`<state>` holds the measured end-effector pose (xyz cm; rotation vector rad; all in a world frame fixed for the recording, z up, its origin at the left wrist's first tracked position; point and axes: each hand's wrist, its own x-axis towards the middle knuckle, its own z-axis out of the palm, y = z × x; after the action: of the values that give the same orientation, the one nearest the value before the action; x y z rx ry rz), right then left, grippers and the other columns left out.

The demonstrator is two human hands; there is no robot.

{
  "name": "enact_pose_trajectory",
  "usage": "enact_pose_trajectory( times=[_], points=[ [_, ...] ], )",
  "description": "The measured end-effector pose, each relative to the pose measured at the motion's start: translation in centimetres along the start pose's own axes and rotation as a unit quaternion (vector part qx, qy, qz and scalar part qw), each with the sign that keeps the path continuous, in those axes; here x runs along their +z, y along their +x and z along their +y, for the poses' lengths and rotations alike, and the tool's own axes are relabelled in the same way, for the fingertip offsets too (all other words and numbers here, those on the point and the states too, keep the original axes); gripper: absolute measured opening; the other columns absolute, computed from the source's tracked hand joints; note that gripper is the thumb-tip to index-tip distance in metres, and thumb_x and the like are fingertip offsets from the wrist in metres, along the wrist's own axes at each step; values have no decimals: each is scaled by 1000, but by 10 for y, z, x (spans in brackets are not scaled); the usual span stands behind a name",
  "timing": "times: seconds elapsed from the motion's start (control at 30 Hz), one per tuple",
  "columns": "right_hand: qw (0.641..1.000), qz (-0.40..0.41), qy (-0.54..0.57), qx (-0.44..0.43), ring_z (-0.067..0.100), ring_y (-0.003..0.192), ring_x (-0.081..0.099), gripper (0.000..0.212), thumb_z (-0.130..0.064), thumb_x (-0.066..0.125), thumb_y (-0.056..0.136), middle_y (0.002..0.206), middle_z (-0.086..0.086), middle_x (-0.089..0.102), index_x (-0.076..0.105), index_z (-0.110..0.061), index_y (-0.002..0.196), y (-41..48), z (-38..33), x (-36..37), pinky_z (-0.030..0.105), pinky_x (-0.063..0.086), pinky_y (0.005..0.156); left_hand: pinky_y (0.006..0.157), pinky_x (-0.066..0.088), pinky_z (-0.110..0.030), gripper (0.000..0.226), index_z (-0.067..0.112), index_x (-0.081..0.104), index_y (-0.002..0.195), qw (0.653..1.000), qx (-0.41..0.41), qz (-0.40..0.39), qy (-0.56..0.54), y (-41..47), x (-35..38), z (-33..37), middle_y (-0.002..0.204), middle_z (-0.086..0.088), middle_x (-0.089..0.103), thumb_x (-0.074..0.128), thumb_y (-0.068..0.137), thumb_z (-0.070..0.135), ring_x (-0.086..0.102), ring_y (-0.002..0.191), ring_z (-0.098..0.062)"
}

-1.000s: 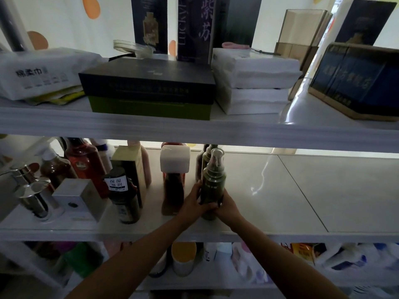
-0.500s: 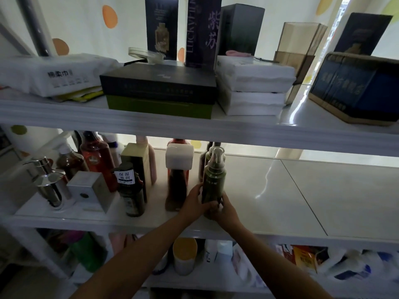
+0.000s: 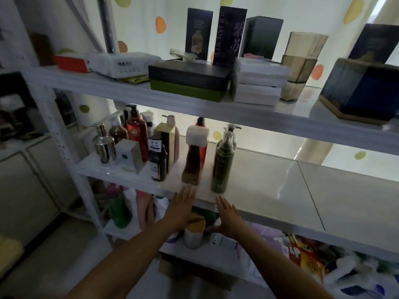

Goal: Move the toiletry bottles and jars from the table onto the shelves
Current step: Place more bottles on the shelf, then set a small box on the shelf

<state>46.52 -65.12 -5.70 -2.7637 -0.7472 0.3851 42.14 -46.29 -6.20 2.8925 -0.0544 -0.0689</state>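
Green bottle [image 3: 222, 162] upright on the middle shelf [image 3: 269, 190], free of both hands; left hand [image 3: 182, 209] and right hand [image 3: 228, 215] flat-fingered, holding nothing, before its edge.

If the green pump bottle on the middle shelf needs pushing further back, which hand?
Right, probably. The open right hand lies straight in front of the green pump bottle, fingers pointing at its base. The left hand, also open, lines up with the white-capped brown bottle instead.
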Motion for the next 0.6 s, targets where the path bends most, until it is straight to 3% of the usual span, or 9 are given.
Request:
enact_pose_trajectory(
  times=[0.1,0.13,0.2,0.3,0.4,0.5,0.6],
  points=[
    [998,-19,-28,-59,24,146,-8,115,-56,65,77,158,8,-12,-13,-12,149,-2,-32,10,39,-2,119,115,-10,-43,110,24,-41,135,999,-33,41,10,-44,0,-18,146,-5,-32,-8,56,93,-28,138,-24],
    [996,-22,-35,-83,24,146,-8,116,-58,64,76,158,9,-12,-13,-11,149,-3,-45,11,39,-3,119,114,-13,-41,112,24,-41,135,997,-62,38,-1,-58,0,-26,146,-4,-32,-9,54,94,-29,136,-23],
    [990,-22,-43,-130,24,146,-8,117,-62,63,75,158,10,-11,-10,-8,149,-4,-73,15,37,-4,118,111,-15,-38,115,15,-29,140,990,-133,35,-10,-87,-5,-41,149,0,-29,8,62,91,-25,140,-21],
    [978,-41,-52,-197,22,146,-8,119,-68,60,74,158,8,-12,-10,-9,149,-4,-120,25,39,-2,120,116,-11,-43,98,14,-17,148,975,-218,42,15,-133,-22,-59,153,3,-23,36,87,68,-17,145,-23],
    [964,-52,-65,-254,22,146,-11,122,-72,57,72,157,7,-17,-14,-9,148,-4,-170,36,39,-1,120,115,-13,-43,95,14,-17,148,959,-279,40,22,-182,-33,-87,153,0,-27,24,86,74,-21,144,-22],
    [944,-71,-68,-314,21,146,-10,117,-69,55,76,157,6,-16,-13,-9,148,-8,-226,47,38,0,120,114,-15,-44,120,15,-20,147,940,-335,67,17,-230,-39,-120,150,0,-30,-14,54,92,-28,138,-19],
    [924,-87,-72,-366,19,146,-11,117,-70,55,76,157,4,-19,-15,-11,148,-10,-291,63,38,1,120,116,-9,-45,104,14,-18,148,913,-399,76,29,-281,-49,-150,155,-3,-25,12,77,83,-22,143,-23]
  ],
)
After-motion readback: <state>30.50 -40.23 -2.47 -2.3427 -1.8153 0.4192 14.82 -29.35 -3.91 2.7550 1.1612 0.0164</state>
